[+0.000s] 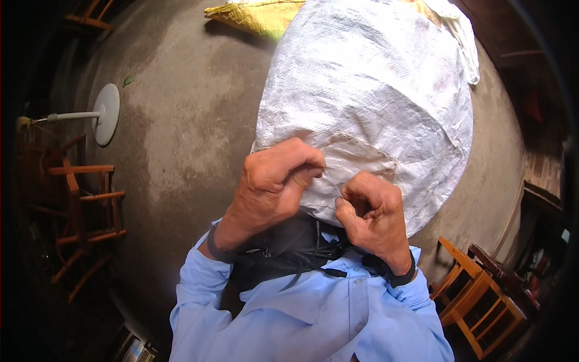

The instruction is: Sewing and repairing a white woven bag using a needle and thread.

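Note:
A thin pale thread [334, 183] runs taut between my two hands, above a large white woven plastic sack [362, 81]. My left hand [273, 178] pinches its upper end between thumb and forefinger, where a tiny yellowish tip shows; what that tip is cannot be made out. Lower and to the right, my right hand [377, 215] grips the thread with thumb and curled forefinger. Behind the thread, a stitched seam [357, 139] curves across the sack's near side. The sack is bulging and lies directly before me.
A yellow woven sack [260, 18] lies beyond, and a white plastic bag [466, 50] hangs at the far right. On the concrete floor [190, 113] at left stand a round white pedestal base [106, 115] and wooden chairs [81, 169]. Another wooden chair [470, 289] is at lower right.

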The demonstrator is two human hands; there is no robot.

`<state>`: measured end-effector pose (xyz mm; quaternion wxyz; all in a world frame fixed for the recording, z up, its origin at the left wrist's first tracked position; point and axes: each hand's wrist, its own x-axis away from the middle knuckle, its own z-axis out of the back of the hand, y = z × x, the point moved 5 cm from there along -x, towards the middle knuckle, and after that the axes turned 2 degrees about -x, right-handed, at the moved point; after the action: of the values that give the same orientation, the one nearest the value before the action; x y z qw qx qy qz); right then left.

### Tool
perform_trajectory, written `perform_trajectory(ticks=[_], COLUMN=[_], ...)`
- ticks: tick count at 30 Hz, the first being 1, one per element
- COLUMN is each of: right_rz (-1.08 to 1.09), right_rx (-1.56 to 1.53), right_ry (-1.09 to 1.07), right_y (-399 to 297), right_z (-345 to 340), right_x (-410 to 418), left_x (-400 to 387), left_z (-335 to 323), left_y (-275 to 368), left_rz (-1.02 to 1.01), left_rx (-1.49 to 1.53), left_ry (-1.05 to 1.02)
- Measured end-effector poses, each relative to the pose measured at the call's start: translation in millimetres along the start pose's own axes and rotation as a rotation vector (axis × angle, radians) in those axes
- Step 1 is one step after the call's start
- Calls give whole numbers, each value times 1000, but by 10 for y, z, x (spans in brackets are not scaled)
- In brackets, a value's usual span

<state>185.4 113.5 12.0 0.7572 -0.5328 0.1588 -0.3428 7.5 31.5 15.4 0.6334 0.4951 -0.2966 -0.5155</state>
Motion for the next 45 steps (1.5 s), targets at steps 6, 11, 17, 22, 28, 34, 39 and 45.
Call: perform_trajectory(ticks=[6,11,17,22,28,34,39,45], right_rz=[1,75,346,316,274,452,488,365], right_rx=[149,69,124,138,-28,-131,-166,17], right_ry=[-107,-6,116,14,129,124,63,17], right_y=[145,-116,-182,-79,-296,-347,-335,-182], right_z=[75,278,-60,-10,184,32,9,-19], right_x=[265,202,-162,-85,-131,-291,-340,-347], left_x=[19,21,-13,3,23,45,76,217], left_z=[27,19,11,30,44,117,229,462], left_y=[-32,-40,-13,-13,-20,72,106,-63], left_rz=[160,175,139,95,73,-53,-145,35], left_rx=[157,158,129,125,297,121,83,408], left_ry=[24,-4,-30,-7,54,23,88,235])
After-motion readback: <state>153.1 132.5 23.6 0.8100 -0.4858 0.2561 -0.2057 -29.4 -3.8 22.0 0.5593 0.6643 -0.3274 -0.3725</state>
